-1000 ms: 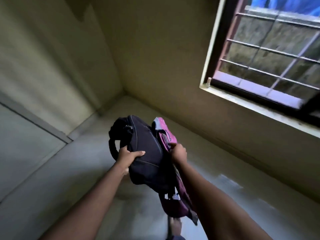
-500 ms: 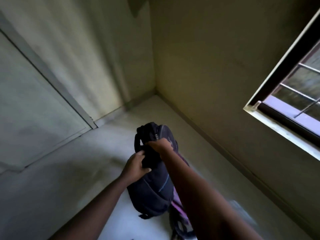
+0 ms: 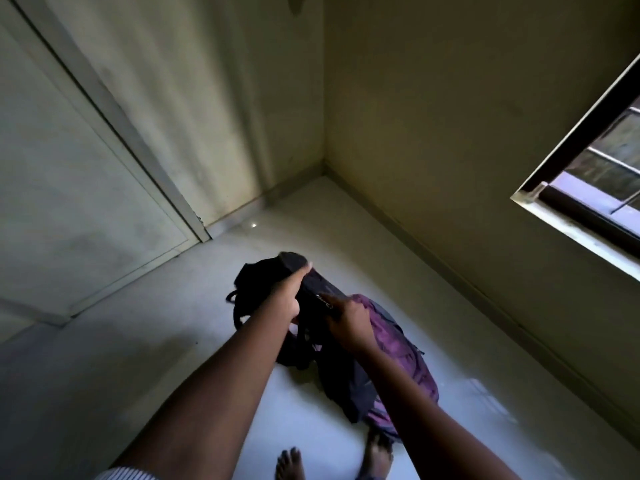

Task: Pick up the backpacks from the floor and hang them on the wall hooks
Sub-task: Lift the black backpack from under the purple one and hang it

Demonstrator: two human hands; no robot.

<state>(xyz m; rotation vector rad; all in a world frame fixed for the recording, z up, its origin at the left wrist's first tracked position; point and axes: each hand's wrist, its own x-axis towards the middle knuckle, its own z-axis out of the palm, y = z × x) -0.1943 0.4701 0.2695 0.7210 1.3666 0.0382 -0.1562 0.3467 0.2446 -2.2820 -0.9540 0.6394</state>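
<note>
I hold a black backpack (image 3: 266, 275) up in front of me, above the floor. My left hand (image 3: 289, 296) grips its top edge, thumb stretched along the fabric. A purple backpack part (image 3: 401, 344) hangs against it on the right and trails down towards my feet; I cannot tell whether it is a separate bag. My right hand (image 3: 349, 322) grips the fabric where black meets purple, beside a zip pull. Dark straps dangle under my hands. No wall hook is in view.
A pale door with its frame (image 3: 114, 109) fills the left wall. The room corner (image 3: 323, 168) lies straight ahead. A barred window (image 3: 588, 188) sits in the right wall. My bare feet (image 3: 291, 464) stand on the glossy floor (image 3: 138, 341).
My view has swung left, so the window slid to the right edge and the door came in. My left hand moved up to the bag's top; my right hand shifted onto the purple side.
</note>
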